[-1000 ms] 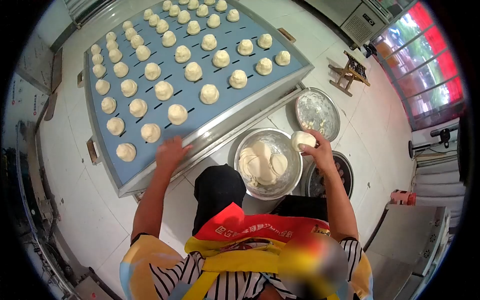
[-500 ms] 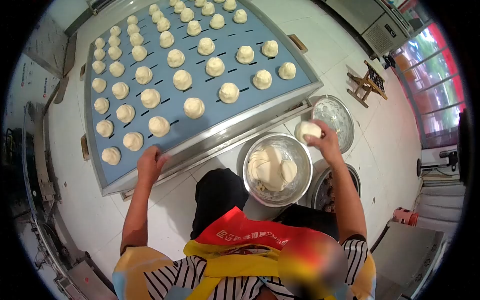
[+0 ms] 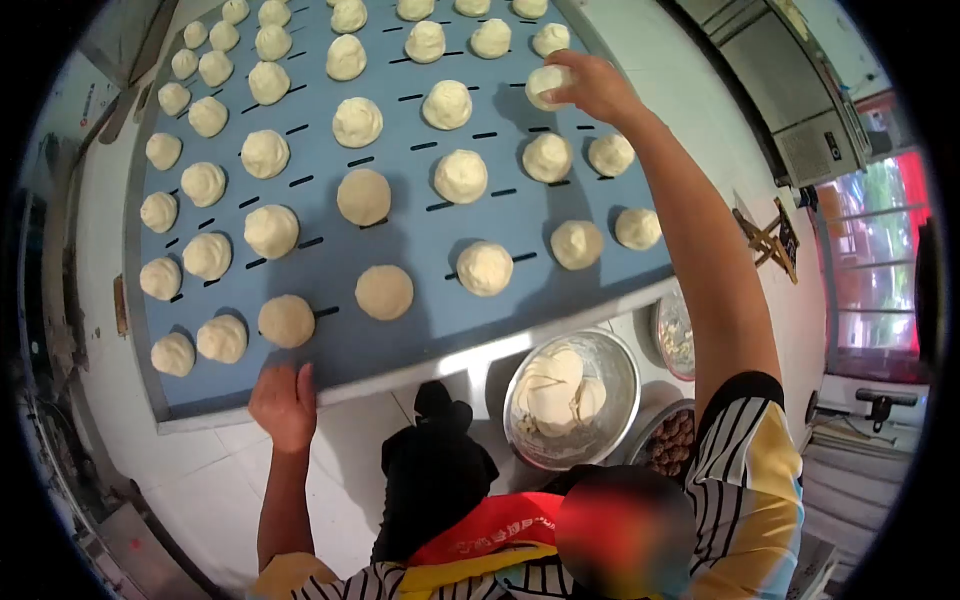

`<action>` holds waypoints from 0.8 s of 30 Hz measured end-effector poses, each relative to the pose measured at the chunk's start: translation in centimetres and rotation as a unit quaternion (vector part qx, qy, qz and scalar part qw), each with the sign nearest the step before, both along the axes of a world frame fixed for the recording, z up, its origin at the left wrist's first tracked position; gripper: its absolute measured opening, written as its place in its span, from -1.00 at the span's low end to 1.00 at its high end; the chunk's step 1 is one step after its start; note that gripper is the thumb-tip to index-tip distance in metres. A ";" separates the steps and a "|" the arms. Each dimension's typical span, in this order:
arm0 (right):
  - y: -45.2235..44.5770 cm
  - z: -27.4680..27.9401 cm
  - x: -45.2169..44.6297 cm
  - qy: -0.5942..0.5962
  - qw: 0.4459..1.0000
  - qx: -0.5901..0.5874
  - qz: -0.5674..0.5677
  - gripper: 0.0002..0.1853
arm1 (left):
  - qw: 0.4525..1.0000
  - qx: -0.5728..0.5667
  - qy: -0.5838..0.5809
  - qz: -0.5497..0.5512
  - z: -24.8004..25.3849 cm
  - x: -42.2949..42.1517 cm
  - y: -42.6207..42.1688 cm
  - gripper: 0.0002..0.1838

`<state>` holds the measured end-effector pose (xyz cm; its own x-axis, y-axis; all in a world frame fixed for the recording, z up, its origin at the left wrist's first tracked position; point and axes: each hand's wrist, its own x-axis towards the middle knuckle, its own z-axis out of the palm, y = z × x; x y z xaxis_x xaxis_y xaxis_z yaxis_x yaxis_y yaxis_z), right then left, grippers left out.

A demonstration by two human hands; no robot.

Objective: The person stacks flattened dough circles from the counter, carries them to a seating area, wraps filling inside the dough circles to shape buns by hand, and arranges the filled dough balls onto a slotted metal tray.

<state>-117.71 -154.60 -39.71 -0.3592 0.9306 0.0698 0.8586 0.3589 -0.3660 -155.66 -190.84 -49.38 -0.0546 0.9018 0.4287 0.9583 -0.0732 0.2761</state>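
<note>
My right hand (image 3: 592, 88) reaches over the blue tray (image 3: 420, 345) near its far right part, its fingers closed on a pale dough bun (image 3: 547, 87). Other round buns stand around it, one just beyond (image 3: 551, 40) and one nearer me (image 3: 547, 157). At the tray's near left edge my left hand (image 3: 283, 402) is closed on the rim, just below a bun (image 3: 286, 321). Rows of buns cover the blue surface, which has short dark slots.
A metal bowl (image 3: 626, 400) with flat dough rounds (image 3: 556, 392) sits on the floor below the tray. Right of it are a pan of brown filling (image 3: 672, 443) and a floury pan (image 3: 676, 335). A small folding stool (image 3: 770, 241) stands at right.
My right hand has moved from above the bowls up and forward over the tray with the bun. My left hand stays at the tray's near edge. The view has shifted closer over the tray.
</note>
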 end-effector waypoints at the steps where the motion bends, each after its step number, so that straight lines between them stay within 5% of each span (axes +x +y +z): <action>1: 1.1 -0.3 -0.8 -0.047 0.999 -0.004 0.013 -0.48 | 1.000 0.007 -0.007 -0.003 0.0 0.1 0.1 -0.70; 5: 4.4 -6.9 -0.6 -0.137 0.985 0.014 0.106 -0.43 | 1.000 -0.009 -0.008 -0.019 -0.3 -0.7 -0.3 -0.72; 11: 4.3 -4.0 -2.6 -0.244 0.962 -0.091 0.083 -0.38 | 1.000 -0.022 0.005 -0.004 -0.6 -0.2 0.0 -0.70; 17: 5.0 -5.5 -1.8 -0.199 0.963 0.001 0.183 -0.41 | 1.000 -0.019 0.006 -0.018 -0.3 -0.3 0.2 -0.70; 24: 5.4 -5.1 -2.5 -0.225 0.954 -0.046 0.192 -0.43 | 0.999 -0.023 -0.002 -0.026 -0.1 -0.2 0.2 -0.71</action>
